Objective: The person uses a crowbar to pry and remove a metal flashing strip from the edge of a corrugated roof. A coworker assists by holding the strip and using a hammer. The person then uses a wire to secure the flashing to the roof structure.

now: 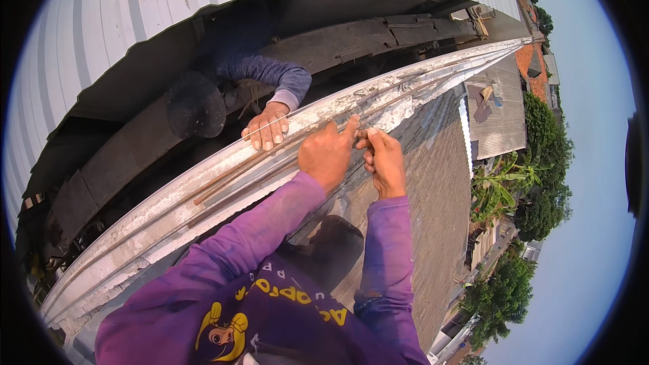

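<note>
My left hand (pixel 327 154) is closed over the thin rusty steel rods (pixel 233 186) lying along a rough, mortar-covered wall top (pixel 145 206). Its index finger points toward my right hand (pixel 384 161), whose thumb and fingers pinch together just beside it. Whatever small thing sits between the fingertips of both hands is too small to make out. Left of my hands, a co-worker's hand (pixel 267 128) rests flat on the wall top near the rods. A thin pale line, perhaps string (pixel 265 126), crosses that hand.
A corrugated metal roof (pixel 122 20) overhangs the far side, where a person in a dark cap (pixel 196 105) leans in from shadow. A sloping grey roof (pixel 426 196) lies to my right, with a drop beyond toward trees (pixel 500 297) and a lower metal roof (pixel 497 111).
</note>
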Demonstrator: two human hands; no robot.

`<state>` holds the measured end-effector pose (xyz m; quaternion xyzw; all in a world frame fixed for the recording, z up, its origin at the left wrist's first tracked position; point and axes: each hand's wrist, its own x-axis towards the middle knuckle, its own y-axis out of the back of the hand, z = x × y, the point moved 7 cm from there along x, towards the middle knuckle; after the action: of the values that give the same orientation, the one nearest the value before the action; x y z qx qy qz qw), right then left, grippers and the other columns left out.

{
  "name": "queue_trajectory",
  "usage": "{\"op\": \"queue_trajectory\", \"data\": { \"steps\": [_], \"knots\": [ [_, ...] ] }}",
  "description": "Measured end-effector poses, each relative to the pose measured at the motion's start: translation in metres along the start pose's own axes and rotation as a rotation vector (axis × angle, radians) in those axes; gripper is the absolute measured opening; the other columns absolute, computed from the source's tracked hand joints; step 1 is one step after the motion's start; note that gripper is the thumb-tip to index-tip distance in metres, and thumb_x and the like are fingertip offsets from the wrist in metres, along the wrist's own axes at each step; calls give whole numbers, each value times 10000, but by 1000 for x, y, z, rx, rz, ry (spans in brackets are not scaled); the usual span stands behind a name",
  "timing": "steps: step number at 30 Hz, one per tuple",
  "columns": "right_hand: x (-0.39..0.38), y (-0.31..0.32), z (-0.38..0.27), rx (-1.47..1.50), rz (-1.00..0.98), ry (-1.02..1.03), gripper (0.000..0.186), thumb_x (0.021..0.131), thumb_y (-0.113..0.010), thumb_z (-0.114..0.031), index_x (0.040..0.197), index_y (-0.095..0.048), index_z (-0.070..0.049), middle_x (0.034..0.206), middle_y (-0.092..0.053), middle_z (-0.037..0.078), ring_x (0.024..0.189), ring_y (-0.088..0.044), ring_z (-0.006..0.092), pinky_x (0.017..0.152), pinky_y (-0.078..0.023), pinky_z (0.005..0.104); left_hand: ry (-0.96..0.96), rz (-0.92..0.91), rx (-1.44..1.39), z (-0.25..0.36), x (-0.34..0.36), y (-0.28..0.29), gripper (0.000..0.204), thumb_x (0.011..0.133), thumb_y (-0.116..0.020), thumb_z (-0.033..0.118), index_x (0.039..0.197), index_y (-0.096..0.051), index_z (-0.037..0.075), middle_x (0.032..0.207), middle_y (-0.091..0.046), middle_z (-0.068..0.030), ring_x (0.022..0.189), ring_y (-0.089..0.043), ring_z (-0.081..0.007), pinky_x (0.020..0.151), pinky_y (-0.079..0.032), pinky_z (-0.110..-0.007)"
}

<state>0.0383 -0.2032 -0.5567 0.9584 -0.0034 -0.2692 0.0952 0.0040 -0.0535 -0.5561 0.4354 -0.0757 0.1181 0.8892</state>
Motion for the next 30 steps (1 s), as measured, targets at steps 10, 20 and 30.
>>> {"op": "queue_trajectory", "data": {
  "steps": [10, 20, 30],
  "knots": [
    [-54, -14, -43, -1209, 296, 882, 215, 948, -718, -157, 1131, -650, -68, 1044, -647, 121, 982, -679, 344, 758, -580, 466, -34, -15, 25, 11, -3, -6, 352, 1015, -681, 358, 1358, -703, 278, 838, -704, -88, 629, -724, -293, 562, -589, -413],
    [-33, -19, -33, -1370, 431, 1154, 64, 965, -695, -155, 932, -643, -136, 877, -670, -4, 761, -712, 217, 621, -582, 346, -161, 209, 144, 5, 3, -2, 278, 989, -713, 396, 1246, -758, 301, 901, -743, -98, 801, -744, -324, 626, -582, -456],
    [13, 2, -8, -409, 38, 447, 220, 993, -639, -160, 877, -765, -21, 804, -773, 139, 697, -751, 283, 626, -567, 432, -114, 108, 169, 1, 5, -4, 268, 1026, -673, 394, 1258, -765, 295, 874, -774, -70, 762, -746, -306, 668, -576, -452]
  ]
}}
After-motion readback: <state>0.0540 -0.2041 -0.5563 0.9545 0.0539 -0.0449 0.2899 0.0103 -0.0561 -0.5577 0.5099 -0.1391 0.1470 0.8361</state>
